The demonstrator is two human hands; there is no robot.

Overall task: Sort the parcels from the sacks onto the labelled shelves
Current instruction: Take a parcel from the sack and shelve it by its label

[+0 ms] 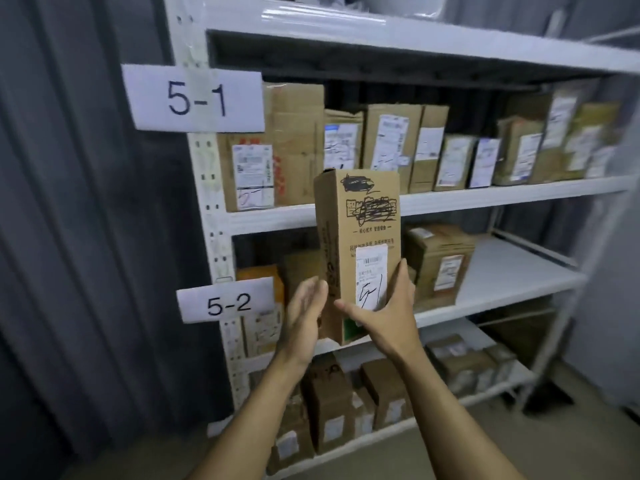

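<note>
right hand [384, 317]: wrapped round the parcel's bottom end, doing the actual holding
left hand [304, 320]: flat and relaxed, just beside the parcel's left edge, can't tell if it's touching
parcel [360, 233]: upright, long axis vertical, "5-1" scrawled on its sticker
5-1 shelf [485, 195]: behind the parcel's top half, so I'd guess lift and push forward
boxes [391, 140]: row looks pretty packed already, might snag going in
</note>
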